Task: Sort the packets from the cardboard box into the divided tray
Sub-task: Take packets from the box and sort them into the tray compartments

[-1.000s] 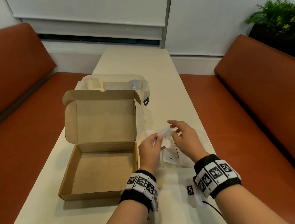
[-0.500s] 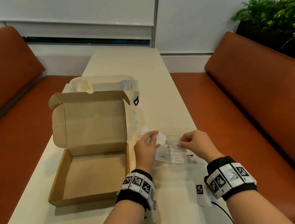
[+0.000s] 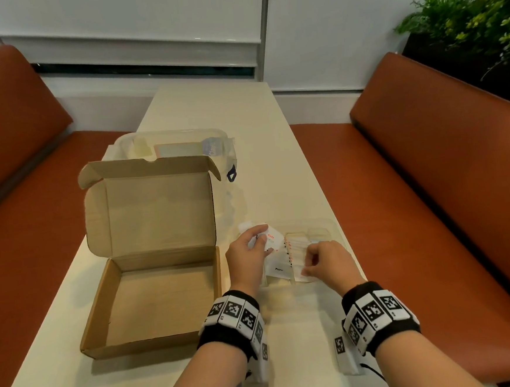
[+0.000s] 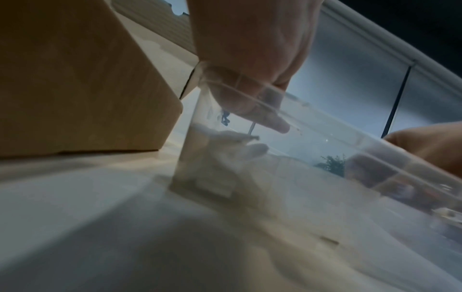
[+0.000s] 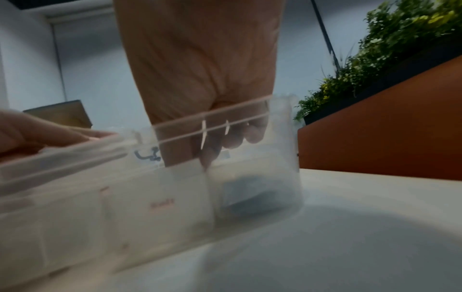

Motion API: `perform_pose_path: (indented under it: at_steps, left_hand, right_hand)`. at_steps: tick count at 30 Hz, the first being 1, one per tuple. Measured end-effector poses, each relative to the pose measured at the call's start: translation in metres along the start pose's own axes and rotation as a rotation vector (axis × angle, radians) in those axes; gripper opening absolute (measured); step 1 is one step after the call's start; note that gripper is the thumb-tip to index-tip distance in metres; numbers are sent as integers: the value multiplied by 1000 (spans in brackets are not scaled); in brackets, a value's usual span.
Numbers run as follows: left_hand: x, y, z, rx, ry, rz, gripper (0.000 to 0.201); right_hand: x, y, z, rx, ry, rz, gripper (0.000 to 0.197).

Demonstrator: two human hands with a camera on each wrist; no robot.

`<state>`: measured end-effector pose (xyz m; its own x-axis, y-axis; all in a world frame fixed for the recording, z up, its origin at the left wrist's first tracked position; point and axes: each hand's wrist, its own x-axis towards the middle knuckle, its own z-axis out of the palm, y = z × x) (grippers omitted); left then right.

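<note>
Right hand lower, inside divided tray

A person's two hands work over a clear divided tray on a cream table between two orange benches. The left hand pinches a white packet with red lettering above the tray's 9 o'clock end; the right hand, fingers curled, touches packets at its 6 o'clock side. A white packet with black lettering lies between the hands. An open cardboard box sits at 9 o'clock of the tray, a clear lidded container behind it at 12 o'clock.
</note>
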<state>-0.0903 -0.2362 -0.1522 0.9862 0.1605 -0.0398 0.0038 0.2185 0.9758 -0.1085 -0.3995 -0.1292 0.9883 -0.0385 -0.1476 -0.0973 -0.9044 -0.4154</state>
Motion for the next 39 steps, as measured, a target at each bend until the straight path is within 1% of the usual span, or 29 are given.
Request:
perform_pose_path:
  at_steps: [4,9,12,14,15,17,18,19,20,21,24,26,28,31,34,36,39]
  left_hand:
    - [1,0,1,-5,-12,-6,30]
    - [2,-1,1,-7,-38,-7,32]
    - [1,0,1,-16,-51,-12,33]
    - [1,0,1,-17,-58,-23,32]
    - [1,0,1,-14,-61,-28,32]
    - [0,1,1,-10,-65,-29,33]
    - [0,1,1,-11,-69,-29,33]
    - [-1,1,1,-11,-75,-30,33]
    - [-1,1,1,-13,-82,-31,34]
    - [-1,2,1,-14,-88,-29,34]
    - [-1,2,0,-6,-87,-26,33]
    - [-1,2,0,-10,-82,-34,33]
    - [-1,3,1,-14,-85,-39,34]
    - [-2,3,0,-15,-77,-28,33]
    - [-2,3,-1,-7,-50,-24,32]
    - [-2,3,-1,-10,-48,-31,31]
    - [-1,3,0,-16,-50,-28,31]
  right_hand:
    - [2,-2,4,-74,13,-44,34]
    - [7,-3,6,-76,35,-33,39]
    - [6,-3,7,-66,20,-27,40]
    - [6,-3,6,-30,23,-22,36]
    - [5,-4,4,12,49,-27,31]
    - [6,-9,1,157,169,-53,13]
    - [6,-13,-1,251,230,-53,9]
    - [6,-17,-4,341,257,-39,12]
    - [7,-21,-6,420,248,-24,17]
    - [8,-25,-7,488,207,-9,21]
    - [8,-30,-9,680,73,25,16]
    - [9,-30,-9,772,50,44,14]
    - [8,-30,-9,804,52,53,12]
    - [7,-26,-11,752,73,46,8]
    - [7,-13,-21,532,100,31,8]
    - [7,-4,-29,329,52,5,8]
    - [7,1,-31,61,-98,-44,9]
